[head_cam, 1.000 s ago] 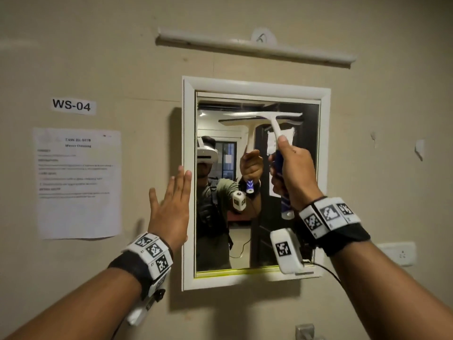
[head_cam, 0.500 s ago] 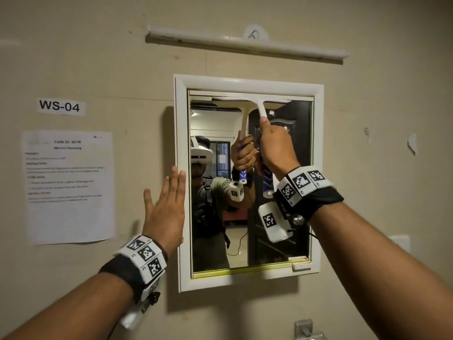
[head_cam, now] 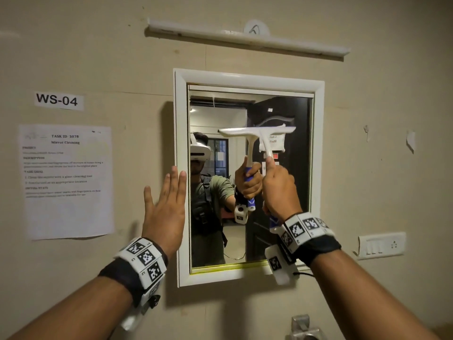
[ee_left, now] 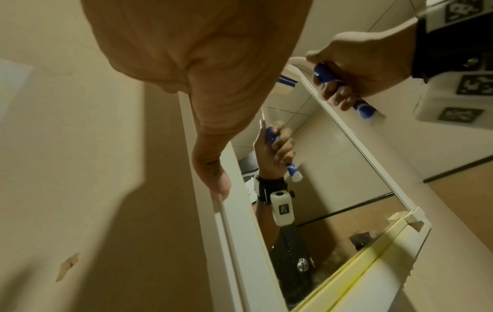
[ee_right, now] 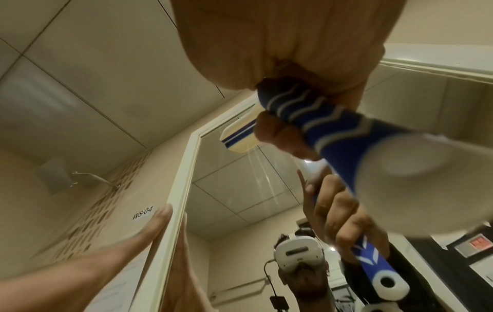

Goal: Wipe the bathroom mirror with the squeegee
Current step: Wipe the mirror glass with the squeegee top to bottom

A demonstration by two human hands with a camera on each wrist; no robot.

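The mirror [head_cam: 220, 114] hangs on a tan wall [head_cam: 98, 57] in a white frame [head_cam: 181, 119]. The right hand [head_cam: 279, 190] grips the squeegee [head_cam: 257, 133] by its blue handle, with the fingers curled tight round it and the thumb lying up along the white neck. The wide white blade sits level against the glass, about halfway up and toward the right side of the mirror. In the right wrist view the blue handle [ee_right: 328, 128] has wavy pale lines on it, and the round white end is blurry and close to the camera.

The left hand [head_cam: 164, 212] is flat, with the fingers straight and close together. It holds nothing. Its fingertips rest on the left side of the frame. In the left wrist view the thumb [ee_left: 213, 175] lies on the outer edge of the frame [ee_left: 234, 232].

A long white light tube [head_cam: 245, 39] is fixed to the wall above the mirror. To the left are a small label [head_cam: 58, 100] that says WS-04 and a printed sheet of paper [head_cam: 66, 180] under it. To the right, low down, is a white switch plate [head_cam: 381, 245]. The glass shows a person with a white headset, a dark door and a lit room behind.
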